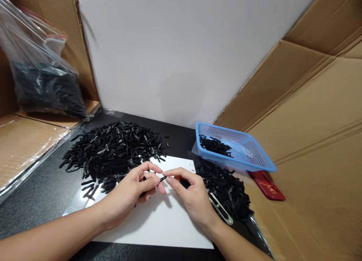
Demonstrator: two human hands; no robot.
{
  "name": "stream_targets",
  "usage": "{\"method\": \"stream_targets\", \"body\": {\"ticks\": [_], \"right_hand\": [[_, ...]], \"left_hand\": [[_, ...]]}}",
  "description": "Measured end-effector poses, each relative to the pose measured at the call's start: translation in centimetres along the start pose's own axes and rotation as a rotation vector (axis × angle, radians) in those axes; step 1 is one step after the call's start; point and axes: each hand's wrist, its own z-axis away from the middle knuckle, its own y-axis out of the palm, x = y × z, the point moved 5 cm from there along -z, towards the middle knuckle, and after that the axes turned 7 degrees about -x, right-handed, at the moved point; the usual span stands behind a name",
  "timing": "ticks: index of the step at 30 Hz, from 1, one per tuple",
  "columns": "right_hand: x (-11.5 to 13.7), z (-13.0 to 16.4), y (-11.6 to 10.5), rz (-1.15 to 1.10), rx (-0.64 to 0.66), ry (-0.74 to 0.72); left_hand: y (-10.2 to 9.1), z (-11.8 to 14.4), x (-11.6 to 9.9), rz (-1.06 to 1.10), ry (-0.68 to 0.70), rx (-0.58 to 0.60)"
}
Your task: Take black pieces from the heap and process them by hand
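Observation:
Above a white sheet (181, 223), my left hand (135, 189) and my right hand (189, 189) meet fingertip to fingertip. Between them they pinch a small, narrow black piece (163, 178), too small to identify exactly. More dark pieces (185, 183) show under the curled fingers of my right hand. Something dark also shows between the fingers of my left hand, partly hidden. A large heap of similar black pieces (118, 144) lies behind and left of my left hand. Another pile (226, 189) is to the right of my right hand.
A blue perforated basket (254, 148) holds some black pieces at the right. Beside my right wrist lies a pale green slotted tool (220, 208). A red object (268, 186) rests near the cardboard wall (316, 140). A clear bag of black pieces (48, 84) stands at the left.

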Motion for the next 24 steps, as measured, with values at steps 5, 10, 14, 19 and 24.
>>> {"method": "stream_targets", "body": {"ticks": [5,10,14,19,24], "right_hand": [[-0.01,-0.12,-0.2,-0.033,-0.051,0.005],[-0.05,-0.21,-0.37,-0.041,-0.072,-0.007],[-0.13,-0.26,-0.38,-0.048,-0.052,-0.02],[-0.11,-0.21,-0.33,-0.052,-0.058,-0.024],[-0.22,-0.17,-0.21,-0.077,-0.07,0.021]], "left_hand": [[0.07,0.07,0.02,0.08,-0.049,-0.057],[0.14,-0.01,0.68,0.108,-0.072,-0.065],[0.27,-0.06,0.79,0.07,-0.048,-0.031],[0.4,0.08,0.54,0.018,-0.018,0.017],[0.32,0.0,0.37,-0.09,0.025,0.069]]}}
